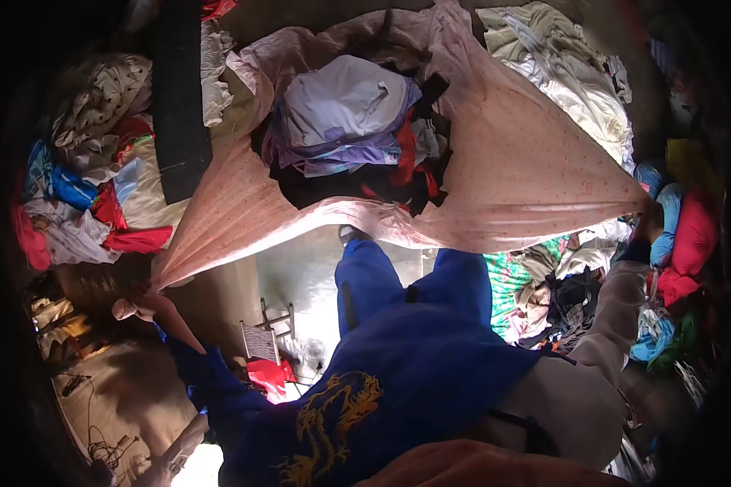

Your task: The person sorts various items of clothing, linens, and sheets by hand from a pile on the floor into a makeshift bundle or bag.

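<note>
A large peach cloth with small red prints point(536, 178) stretches across the view, its near edge pulled taut between my hands. My left hand point(138, 307) is closed on one gathered corner at the left. At the far right my right hand point(651, 217), in shadow, grips the opposite corner; its fingers are hard to make out. On the middle of the cloth lies a heap of folded clothes, with a pale grey-white garment point(345, 97) on top and a purple patterned garment point(341, 154) beneath. Black and red clothes point(406, 158) spread around the heap.
White and cream clothes point(568, 81) lie at the back right, a mixed pile of clothes point(89, 195) at the left. Stuffed red and blue bundles point(694, 231) stand at the right edge. A small metal-framed stool point(264, 337) and a cable point(110, 450) are on the floor nearby.
</note>
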A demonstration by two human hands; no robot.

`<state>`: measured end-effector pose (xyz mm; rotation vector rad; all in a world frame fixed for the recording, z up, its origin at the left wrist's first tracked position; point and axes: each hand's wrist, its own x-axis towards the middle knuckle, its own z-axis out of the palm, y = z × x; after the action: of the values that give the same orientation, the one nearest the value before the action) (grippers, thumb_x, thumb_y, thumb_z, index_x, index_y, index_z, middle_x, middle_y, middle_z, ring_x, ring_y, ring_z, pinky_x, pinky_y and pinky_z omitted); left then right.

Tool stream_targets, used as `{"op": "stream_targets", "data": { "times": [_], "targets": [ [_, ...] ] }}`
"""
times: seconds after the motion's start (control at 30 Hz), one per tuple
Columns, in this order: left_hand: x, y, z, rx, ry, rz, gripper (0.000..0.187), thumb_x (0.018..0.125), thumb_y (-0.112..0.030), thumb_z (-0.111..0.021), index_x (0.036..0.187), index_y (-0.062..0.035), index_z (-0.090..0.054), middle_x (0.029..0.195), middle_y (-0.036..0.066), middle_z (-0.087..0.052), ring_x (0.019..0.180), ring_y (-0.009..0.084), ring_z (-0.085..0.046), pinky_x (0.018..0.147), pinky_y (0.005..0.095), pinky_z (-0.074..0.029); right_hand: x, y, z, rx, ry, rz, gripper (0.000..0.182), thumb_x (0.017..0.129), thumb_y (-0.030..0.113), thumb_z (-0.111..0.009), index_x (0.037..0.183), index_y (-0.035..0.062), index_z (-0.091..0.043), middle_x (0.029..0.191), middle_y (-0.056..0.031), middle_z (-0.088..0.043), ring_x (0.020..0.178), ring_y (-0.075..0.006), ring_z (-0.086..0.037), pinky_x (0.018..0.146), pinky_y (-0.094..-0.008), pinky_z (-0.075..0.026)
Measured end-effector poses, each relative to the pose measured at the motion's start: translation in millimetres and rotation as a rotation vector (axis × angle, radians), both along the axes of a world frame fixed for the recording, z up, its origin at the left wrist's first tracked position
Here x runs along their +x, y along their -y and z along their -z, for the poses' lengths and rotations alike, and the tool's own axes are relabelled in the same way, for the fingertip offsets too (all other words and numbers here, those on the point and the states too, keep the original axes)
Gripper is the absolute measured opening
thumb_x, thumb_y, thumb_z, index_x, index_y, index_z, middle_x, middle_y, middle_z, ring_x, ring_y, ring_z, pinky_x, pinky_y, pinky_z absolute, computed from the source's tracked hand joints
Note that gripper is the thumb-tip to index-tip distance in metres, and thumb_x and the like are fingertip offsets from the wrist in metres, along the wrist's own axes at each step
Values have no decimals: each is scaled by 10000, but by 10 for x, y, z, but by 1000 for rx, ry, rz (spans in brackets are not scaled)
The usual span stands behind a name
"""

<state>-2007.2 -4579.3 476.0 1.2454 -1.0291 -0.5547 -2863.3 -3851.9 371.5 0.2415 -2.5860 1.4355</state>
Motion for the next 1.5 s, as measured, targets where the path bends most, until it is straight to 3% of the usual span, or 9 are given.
{"op": "stream_targets", "data": {
  "times": [0.23,0.63,0.83,0.93,1.2,1.27,1.33,1.4,1.5],
  "targets": [
    [-524,683,241,-188,-314,931,262,989,-181,-414,743,-92,-405,660,45,-399,629,187,-424,611,340,-399,2094,3109,-1548,-380,-235,-529,176,833,-40,-644,979,50,-605,881,34,-571,794,-69,-536,715,-216,-453],
    [-1827,-202,441,387,-233,1534,263,816,-72,-692,1006,-47,-512,852,48,-567,757,150,-591,698,306,-511,5158,6203,-1350,155,113,-1248,151,776,121,-626,889,41,-566,782,-113,-645,752,-225,-662,672,-339,-514],
    [-1605,-346,361,320,6,1467,562,665,-113,-834,1133,-45,-531,1022,41,-581,941,157,-590,804,300,-489,5733,6344,-1695,56,365,-1368,105,794,73,-622,872,38,-561,756,-73,-657,662,-178,-650,583,-308,-499],
    [-1703,-323,801,240,446,1467,437,838,-228,-692,1189,-37,-516,1145,69,-569,1030,172,-560,864,301,-460,5899,6399,-1563,24,4,-1558,82,796,104,-591,856,59,-560,739,-121,-636,656,-256,-650,588,-364,-492],
    [-1537,-275,1583,343,-364,1206,323,940,-254,-555,1185,-45,-535,1136,70,-598,1033,164,-555,888,316,-435,5436,5862,-1439,1,186,-1580,291,823,126,-547,1109,76,-548,818,-143,-661,766,-336,-652,680,-434,-504],
    [-1006,185,1584,1,-92,1206,444,1028,-347,-324,1277,-24,-501,1289,119,-539,1108,184,-517,897,329,-396,4877,5557,-1004,138,67,-1546,388,828,155,-556,1211,90,-539,824,-162,-660,766,-356,-646,698,-452,-503],
    [-349,549,858,-510,1363,676,377,937,-147,-408,1265,-8,-534,1075,116,-639,1007,254,-525,898,375,-405,4055,5069,-234,224,127,-1402,316,829,160,-565,1134,84,-591,744,-148,-631,738,-320,-633,694,-438,-499],
    [-471,310,2,116,-303,520,211,920,-195,-492,737,-116,-561,714,12,-517,624,162,-457,596,312,-402,3113,4134,634,379,425,-1080,240,820,149,-568,1038,58,-610,741,-110,-624,715,-259,-618,682,-401,-503],
    [-130,459,-166,105,-383,532,414,936,-410,-521,638,-190,-335,569,-42,-311,519,110,-358,513,269,-334,1731,2404,2019,617,406,-627,183,768,149,-597,921,56,-634,861,-125,-667,815,-259,-639,715,-388,-500]
  ]
}}
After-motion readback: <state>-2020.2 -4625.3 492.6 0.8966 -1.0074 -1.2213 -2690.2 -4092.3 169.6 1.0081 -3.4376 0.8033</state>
